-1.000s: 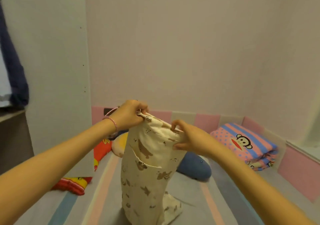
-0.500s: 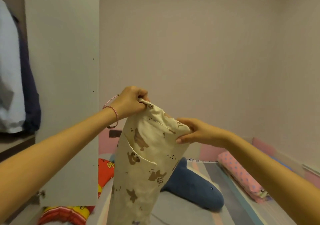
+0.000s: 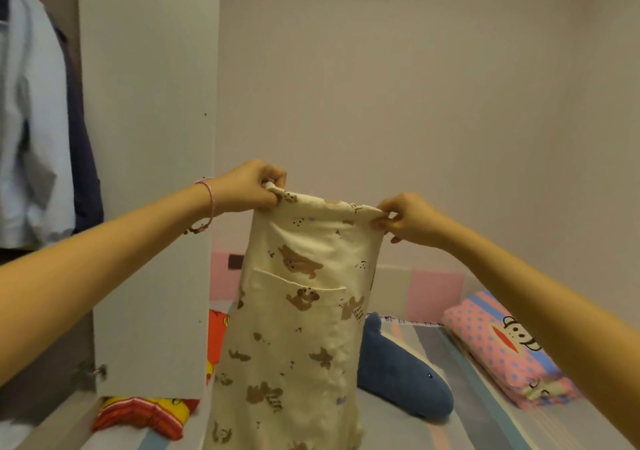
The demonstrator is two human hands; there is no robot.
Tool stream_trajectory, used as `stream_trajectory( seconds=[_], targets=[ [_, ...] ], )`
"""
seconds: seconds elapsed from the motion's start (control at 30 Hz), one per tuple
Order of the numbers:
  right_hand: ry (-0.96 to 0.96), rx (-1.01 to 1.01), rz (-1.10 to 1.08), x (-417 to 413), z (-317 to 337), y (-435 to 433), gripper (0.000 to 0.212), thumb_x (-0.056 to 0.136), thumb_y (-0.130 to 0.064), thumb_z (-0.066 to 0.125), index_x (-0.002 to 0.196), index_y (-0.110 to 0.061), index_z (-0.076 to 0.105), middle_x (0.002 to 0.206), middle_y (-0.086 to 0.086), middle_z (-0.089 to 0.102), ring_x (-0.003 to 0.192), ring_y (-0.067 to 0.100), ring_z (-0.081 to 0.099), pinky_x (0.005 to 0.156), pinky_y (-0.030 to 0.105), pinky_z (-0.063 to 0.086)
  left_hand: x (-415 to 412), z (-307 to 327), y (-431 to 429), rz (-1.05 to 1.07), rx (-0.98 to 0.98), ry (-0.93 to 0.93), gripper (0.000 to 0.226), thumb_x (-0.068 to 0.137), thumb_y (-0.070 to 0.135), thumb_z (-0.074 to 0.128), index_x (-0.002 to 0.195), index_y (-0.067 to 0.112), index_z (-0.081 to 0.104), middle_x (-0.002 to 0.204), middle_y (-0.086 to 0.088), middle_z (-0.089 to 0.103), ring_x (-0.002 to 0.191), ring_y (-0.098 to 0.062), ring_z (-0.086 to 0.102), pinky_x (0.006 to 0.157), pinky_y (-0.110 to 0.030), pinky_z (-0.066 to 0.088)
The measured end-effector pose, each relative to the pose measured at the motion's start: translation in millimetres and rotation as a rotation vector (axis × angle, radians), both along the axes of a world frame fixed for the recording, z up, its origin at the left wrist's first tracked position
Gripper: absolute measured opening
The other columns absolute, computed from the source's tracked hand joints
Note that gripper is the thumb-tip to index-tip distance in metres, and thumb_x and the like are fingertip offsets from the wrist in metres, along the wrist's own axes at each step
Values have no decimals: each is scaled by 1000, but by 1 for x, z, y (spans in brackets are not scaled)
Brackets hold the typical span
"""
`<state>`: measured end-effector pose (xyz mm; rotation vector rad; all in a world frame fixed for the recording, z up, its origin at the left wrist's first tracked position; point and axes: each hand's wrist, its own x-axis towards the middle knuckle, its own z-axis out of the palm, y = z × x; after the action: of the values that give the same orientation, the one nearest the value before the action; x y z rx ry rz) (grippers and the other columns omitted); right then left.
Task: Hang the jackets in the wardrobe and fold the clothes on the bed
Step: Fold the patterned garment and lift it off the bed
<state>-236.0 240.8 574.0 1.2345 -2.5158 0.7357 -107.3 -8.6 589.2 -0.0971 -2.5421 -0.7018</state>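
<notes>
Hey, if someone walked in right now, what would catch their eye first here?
Front and centre, the cream bear-print garment hangs stretched between the left hand and the right hand, each holding a top corner. Behind it on the bed lie a blue whale plush and, at right, a folded pink monkey-print blanket. At far left a pale blue shirt hangs in the open wardrobe.

A plain pale wall [image 3: 415, 86] backs a bed [image 3: 485, 422] striped in grey, pink and blue. Pink and white padded panels [image 3: 434, 294] line the foot of the wall along the bed. At left, a white wardrobe door [image 3: 149, 172] stands open. Soft, even light fills the room.
</notes>
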Motion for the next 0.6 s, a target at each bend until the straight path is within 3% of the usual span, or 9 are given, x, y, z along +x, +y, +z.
stream_trajectory(
  seconds=[0.1,0.17,0.33,0.43,0.53,0.6],
  targets=[
    [80,-59,7,6,-8,-5,10,91,-10,58,85,-13,66,89,0,63,75,28,66,69,48,57,9,-7,-3,-60,29,-164,21,81,-6,49,78,11,61,76,-5,57,72,-16,50,65,-25,46],
    [139,-102,13,11,-10,-4,13,90,-7,56,87,-7,68,88,0,61,75,28,65,70,49,56,16,-16,-6,-102,93,-178,23,80,-5,50,87,11,65,82,-7,61,77,-17,53,67,-24,49],
    [320,-90,12,26,-2,4,15,90,-5,56,91,-4,71,83,-3,58,73,23,58,66,33,49,22,-30,1,-183,98,-237,38,81,-10,47,101,13,70,97,-5,68,88,-14,62,78,-25,55],
    [396,-60,-8,28,2,7,18,91,-6,55,99,-4,71,90,1,60,75,19,53,66,25,39,20,-34,9,-176,29,-313,30,84,-9,43,100,1,67,100,-15,65,91,-24,60,84,-34,54],
    [429,-64,-48,26,1,10,19,91,-6,54,100,-4,71,93,4,62,77,21,54,66,26,39,16,-40,17,-173,12,-362,22,88,-3,42,85,4,63,85,-11,61,79,-18,56,69,-22,53],
    [440,-55,-81,25,-1,15,18,91,-6,54,99,-6,71,95,5,64,78,23,56,65,28,43,12,-45,21,-184,20,-353,15,84,17,51,77,8,59,77,-7,55,72,-16,52,63,-19,47]
  ],
)
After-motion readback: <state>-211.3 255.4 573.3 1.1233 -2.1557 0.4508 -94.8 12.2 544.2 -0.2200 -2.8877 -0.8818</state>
